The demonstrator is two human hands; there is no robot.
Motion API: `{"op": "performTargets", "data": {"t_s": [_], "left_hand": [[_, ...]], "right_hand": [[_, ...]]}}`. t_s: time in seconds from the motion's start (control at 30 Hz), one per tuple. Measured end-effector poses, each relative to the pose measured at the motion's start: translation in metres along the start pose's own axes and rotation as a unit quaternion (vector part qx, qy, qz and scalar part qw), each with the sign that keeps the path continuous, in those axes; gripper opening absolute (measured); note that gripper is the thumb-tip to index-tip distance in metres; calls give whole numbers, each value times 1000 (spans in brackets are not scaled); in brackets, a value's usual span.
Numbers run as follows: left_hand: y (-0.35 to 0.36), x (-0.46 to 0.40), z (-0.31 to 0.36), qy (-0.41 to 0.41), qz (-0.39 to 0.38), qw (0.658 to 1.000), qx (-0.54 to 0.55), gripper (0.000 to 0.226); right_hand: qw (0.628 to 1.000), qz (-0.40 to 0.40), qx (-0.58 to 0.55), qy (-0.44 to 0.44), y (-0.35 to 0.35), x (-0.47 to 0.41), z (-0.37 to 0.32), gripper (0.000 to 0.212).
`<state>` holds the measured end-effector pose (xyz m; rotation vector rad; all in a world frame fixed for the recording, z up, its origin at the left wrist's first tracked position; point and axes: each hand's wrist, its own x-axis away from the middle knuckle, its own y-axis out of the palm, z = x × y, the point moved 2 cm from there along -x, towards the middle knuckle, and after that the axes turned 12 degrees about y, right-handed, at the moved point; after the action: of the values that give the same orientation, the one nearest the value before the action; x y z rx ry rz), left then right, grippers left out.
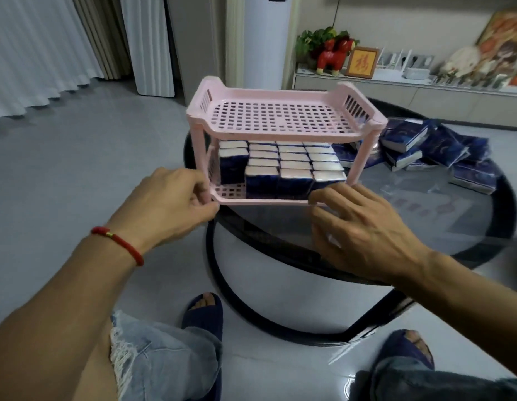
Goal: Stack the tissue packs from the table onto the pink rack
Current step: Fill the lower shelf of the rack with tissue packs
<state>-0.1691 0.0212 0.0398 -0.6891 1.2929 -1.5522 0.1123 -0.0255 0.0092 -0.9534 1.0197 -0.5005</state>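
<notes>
Step in hand, as I read it: steadying or nudging the pink rack (283, 131), not picking a pack. Left hand (167, 204) is pinching the front-left corner of the lower shelf, fingers curled round its rim and post. Right hand (358, 227) is resting at the front-right edge, fingers relaxed and spread, tips touching the rim and the nearest pack; gripping nothing.

Racked tissue packs (283, 169) are filling most of the lower shelf, standing on end in rows; 1 gap is showing at the front-left corner. Upper shelf is holding nothing.

Loose tissue packs (442, 151) are lying in a jumbled pile on the round glass table (425, 227), right of the rack and well apart from both hands.

Next move is calling for the right hand to reach over to the pile, take a pack, and drop it into the corner gap or onto the upper shelf.

Edges: rack is sitting at the table's left edge, front rim near the lip, so pushing left looks risky. Open glass is lying between rack and pile.
</notes>
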Motion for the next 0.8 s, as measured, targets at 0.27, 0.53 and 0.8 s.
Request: {"op": "performTargets", "data": {"t_s": [0.27,0.53,0.8], "left_hand": [[66,-47,139,221,7,963,151,9],[116,-92,226,259,-5,948,186,13],[154,-127,270,190,-28,960,202,44]], "right_hand": [[876,-22,-20,482,22,57,175,31],[783,-115,-9,611,68,104,261,55],[874,-40,-89,476,32,110,206,38]]}}
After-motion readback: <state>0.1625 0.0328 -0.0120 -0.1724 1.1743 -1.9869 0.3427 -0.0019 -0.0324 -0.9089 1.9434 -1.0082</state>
